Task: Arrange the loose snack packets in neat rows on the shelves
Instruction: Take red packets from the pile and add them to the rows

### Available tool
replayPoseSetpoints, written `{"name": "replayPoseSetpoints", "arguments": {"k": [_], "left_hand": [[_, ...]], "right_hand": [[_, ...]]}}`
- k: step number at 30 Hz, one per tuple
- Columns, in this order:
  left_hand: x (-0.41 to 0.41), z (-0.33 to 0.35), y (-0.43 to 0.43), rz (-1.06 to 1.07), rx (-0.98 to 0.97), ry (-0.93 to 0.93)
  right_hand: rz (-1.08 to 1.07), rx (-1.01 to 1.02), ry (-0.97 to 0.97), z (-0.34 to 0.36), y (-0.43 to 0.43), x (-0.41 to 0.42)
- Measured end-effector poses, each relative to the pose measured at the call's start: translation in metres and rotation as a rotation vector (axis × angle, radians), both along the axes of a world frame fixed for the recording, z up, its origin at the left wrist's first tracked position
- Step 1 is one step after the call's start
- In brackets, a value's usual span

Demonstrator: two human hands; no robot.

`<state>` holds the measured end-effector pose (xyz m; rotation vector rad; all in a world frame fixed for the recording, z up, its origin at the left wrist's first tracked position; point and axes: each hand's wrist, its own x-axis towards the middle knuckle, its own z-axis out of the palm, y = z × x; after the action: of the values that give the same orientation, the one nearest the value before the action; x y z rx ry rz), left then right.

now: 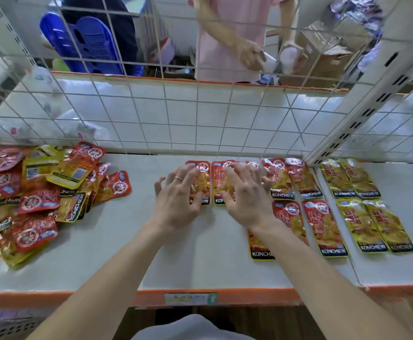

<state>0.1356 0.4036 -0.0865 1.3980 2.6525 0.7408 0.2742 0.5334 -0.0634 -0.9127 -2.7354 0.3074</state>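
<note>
head view: both grips are spread flat with straight fingers, the left grip (176,200) pressing a red packet (204,174) and the right grip (247,200) the neighbouring packet (219,182) in the shelf's (188,253) back row, probably to square them side by side. each packet's long axis runs front to back, konchew band toward the person. the loose pile (41,192) lies at left.

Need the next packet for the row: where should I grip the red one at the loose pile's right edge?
Pinch the red packet by its free right edge, coming from the right across the bare shelf; its left side is tucked among the pile.
</note>
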Motion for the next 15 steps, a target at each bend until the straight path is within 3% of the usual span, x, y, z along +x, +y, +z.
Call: {"name": "replayPoseSetpoints", "arguments": {"k": [10, 15], "left_hand": [[-0.003, -0.006, 0.010, -0.040, -0.099, 0.062], [-0.001, -0.007, 0.010, -0.040, -0.052, 0.075]], "right_hand": [[0.025, -0.029, -0.099, -0.005, 0.006, -0.002], [0.016, -0.061, 0.025, -0.003, 0.013, 0.009]]}}
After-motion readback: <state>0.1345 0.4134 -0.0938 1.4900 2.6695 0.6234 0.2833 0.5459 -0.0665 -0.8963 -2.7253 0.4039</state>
